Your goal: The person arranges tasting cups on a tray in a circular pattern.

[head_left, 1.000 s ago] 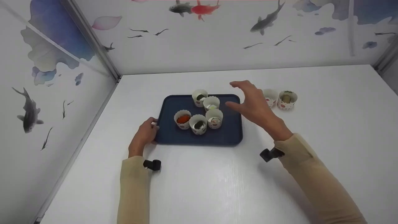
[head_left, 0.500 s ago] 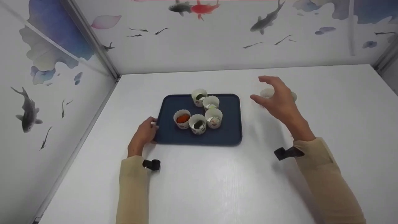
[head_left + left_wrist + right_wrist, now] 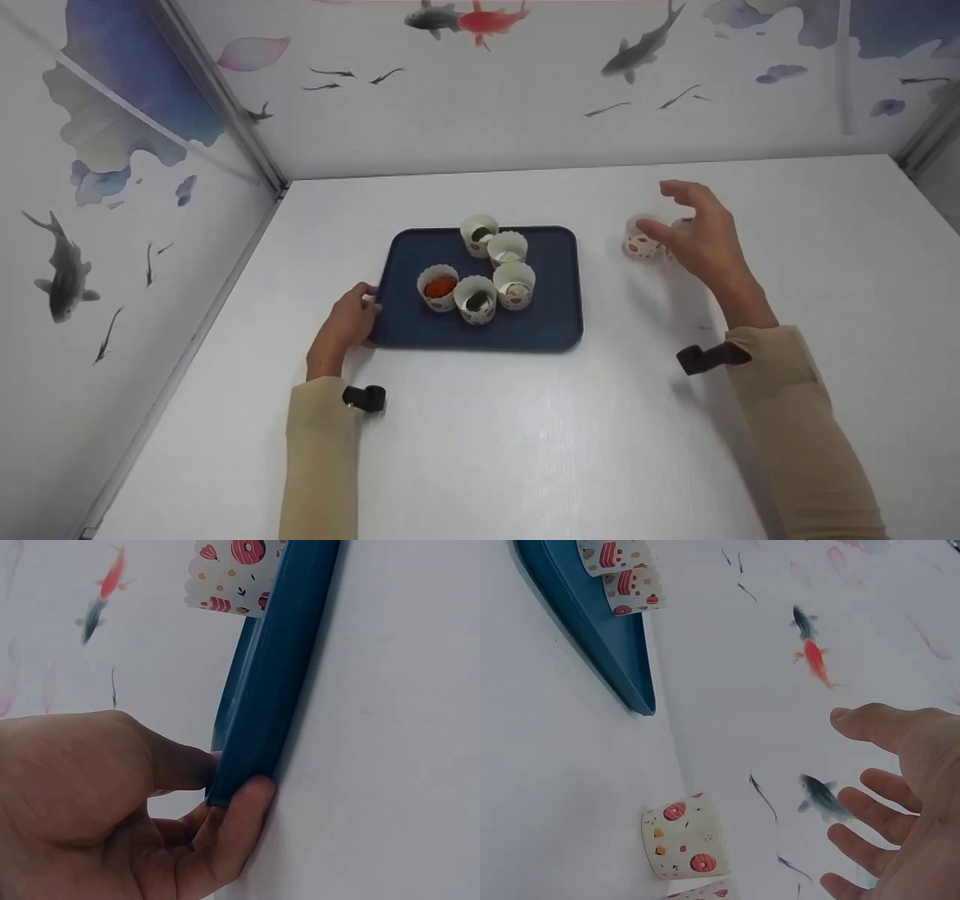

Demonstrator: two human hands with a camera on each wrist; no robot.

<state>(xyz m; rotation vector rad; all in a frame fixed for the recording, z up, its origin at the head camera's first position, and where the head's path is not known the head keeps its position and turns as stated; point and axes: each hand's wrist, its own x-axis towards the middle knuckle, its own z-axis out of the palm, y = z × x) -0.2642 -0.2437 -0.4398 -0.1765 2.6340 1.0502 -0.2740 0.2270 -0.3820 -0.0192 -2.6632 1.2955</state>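
My left hand [image 3: 346,324] holds the left edge of a dark blue tray [image 3: 420,331]; in the left wrist view the thumb meets the tray rim [image 3: 270,682] above and a fingertip curls beneath. Several patterned paper baking cups stand on the tray, one with orange-red filling [image 3: 439,288], one with a dark green piece [image 3: 478,301], another with a pale piece [image 3: 515,292]. Right of the tray, my right hand [image 3: 709,238] hovers with thumb and fingers spread, holding nothing. Beneath it stands a paper cup [image 3: 642,246], overlapped by the thumb; a second cup beside it is mostly hidden.
The white table [image 3: 480,442] carries the tray near its middle. Behind it rises a white wall [image 3: 540,127] painted with fish, and a similar panel [image 3: 172,262] closes the left side. Small black cameras [image 3: 366,398] are strapped at both wrists.
My right hand has moved from beside the tray's right edge rightward to the two cups, fingers spread throughout. The left hand and the tray stay in place.
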